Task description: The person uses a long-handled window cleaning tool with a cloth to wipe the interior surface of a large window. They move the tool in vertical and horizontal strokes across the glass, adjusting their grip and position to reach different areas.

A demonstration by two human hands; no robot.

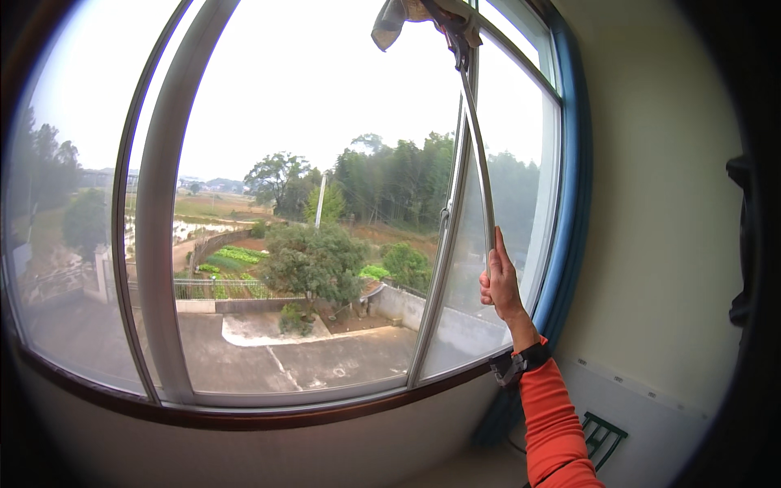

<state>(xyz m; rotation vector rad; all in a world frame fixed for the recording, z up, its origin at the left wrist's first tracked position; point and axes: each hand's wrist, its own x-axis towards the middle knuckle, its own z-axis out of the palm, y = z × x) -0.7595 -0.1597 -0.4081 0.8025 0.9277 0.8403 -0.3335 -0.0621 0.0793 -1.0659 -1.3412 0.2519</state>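
Observation:
In the head view my right hand [503, 285] is raised, its fingers wrapped round the slim metal pole of a long-handled mop [480, 150]; one finger lies straight along the pole. From the hand the pole leans up and to the left. At its top is a dark clamp [460, 50] with a brownish-grey cloth head [394, 22], partly cut off by the upper edge of the picture. The cloth is in front of the upper window, by the frame post [446, 244]; whether it touches the glass I cannot tell. My left hand is out of view.
A wide sliding window [285, 398] spans the view, with a yard, trees and fields outside. Along its right side hangs a blue curtain [576, 163], beside a pale wall [651, 179]. A dark green slatted piece of furniture [602, 439] stands low at the right.

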